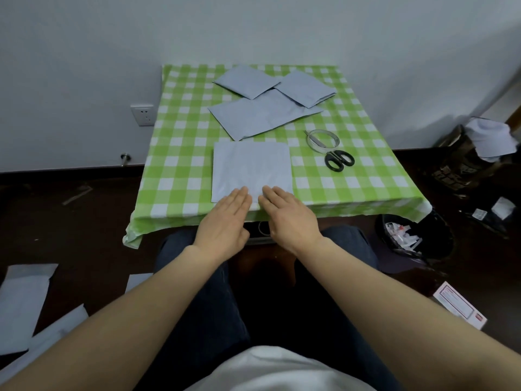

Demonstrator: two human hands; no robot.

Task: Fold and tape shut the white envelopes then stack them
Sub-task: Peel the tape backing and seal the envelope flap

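Envelope (251,167) being pressed flat at its near edge.
Head view: my left hand (225,218) and right hand (290,218) lie side by side on it, fingers straight and held together, pinching nothing; it sits at the near middle of the table (180,153). I judge I am setting the crease. Next comes taping, which calls for the tape roll (324,141) and scissors (338,160) to my right. Other envelopes (265,114) lie farther back.

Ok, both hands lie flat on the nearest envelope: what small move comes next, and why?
Probably slide the left hand and right hand apart along the near edge of the envelope to press it flat; both rest there open, and the tape roll and scissors lie untouched.
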